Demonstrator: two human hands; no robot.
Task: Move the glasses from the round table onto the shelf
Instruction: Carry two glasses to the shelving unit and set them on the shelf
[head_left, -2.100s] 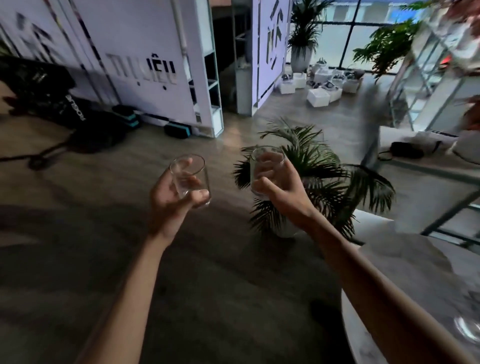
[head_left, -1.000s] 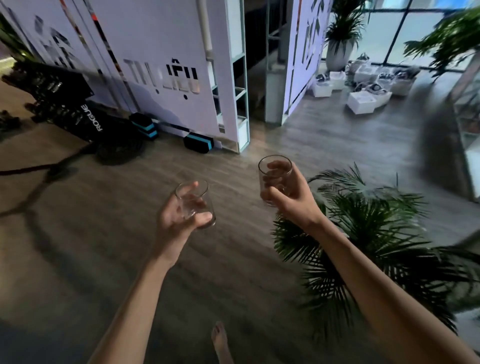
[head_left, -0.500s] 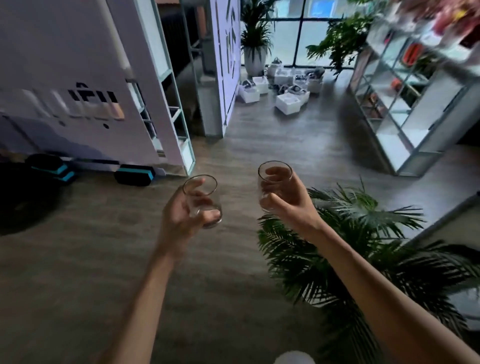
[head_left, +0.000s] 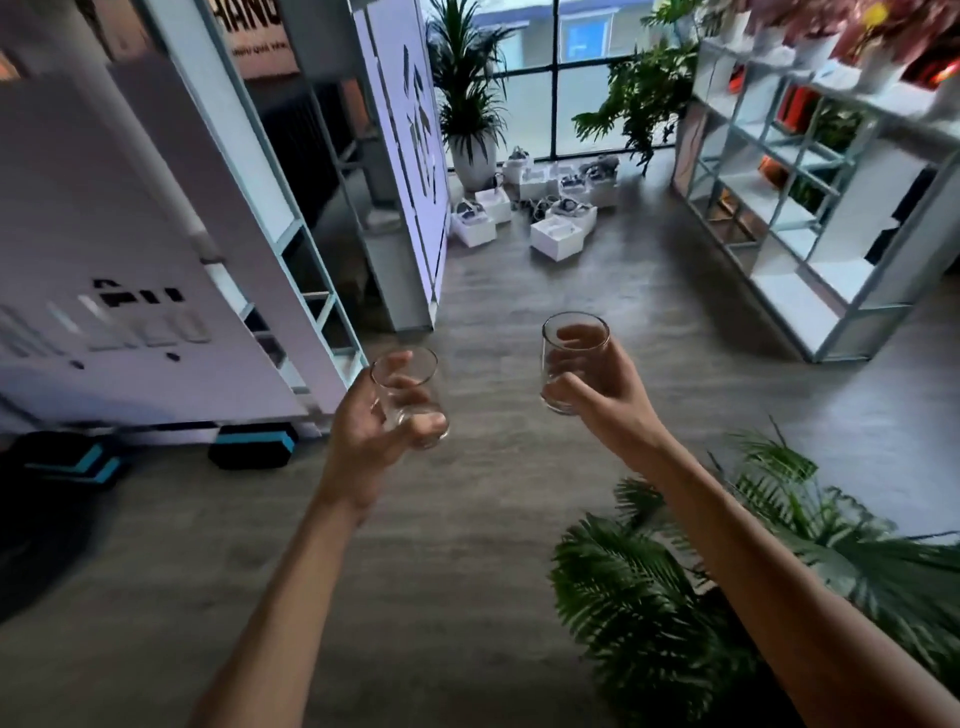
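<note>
Gripping one clear glass (head_left: 408, 397) in the left hand (head_left: 363, 431) and another glass (head_left: 574, 361) in the right hand (head_left: 605, 395), above the floor; the shelf (head_left: 810, 208) stands far right.

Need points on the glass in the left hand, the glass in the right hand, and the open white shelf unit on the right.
glass in the left hand (head_left: 402, 387): head view, on the clear side wall above the thumb.
glass in the right hand (head_left: 574, 338): head view, on the upper wall below the rim.
white shelf unit (head_left: 852, 306): head view, on its lower front frame.
</note>
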